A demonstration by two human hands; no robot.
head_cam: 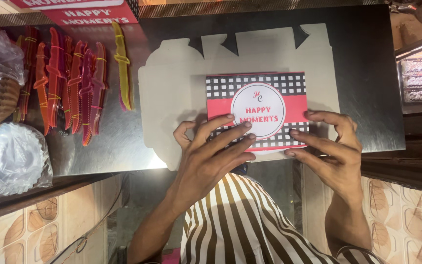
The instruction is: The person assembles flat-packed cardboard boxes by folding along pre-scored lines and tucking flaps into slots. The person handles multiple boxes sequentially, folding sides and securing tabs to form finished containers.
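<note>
My left hand (211, 151) and right hand (330, 151) pressed flat, fingers spread, gripping nothing, on the printed panel (257, 110); the cardboard box blank (181, 88) around that panel lay unfolded, every flap still flat.

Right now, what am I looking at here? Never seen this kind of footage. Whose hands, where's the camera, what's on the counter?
There is one picture, from a camera worn on a person's head, looking down at their own bare hands. No machine is involved. The left hand and right hand both press on a folded red box panel with a black-and-white check pattern. It lies on a flat, unfolded grey cardboard blank on a steel counter. To the left are bundled red, orange and yellow plastic knives and bagged stacks of silver foil plates. The striped shirt is the wearer's.
</note>
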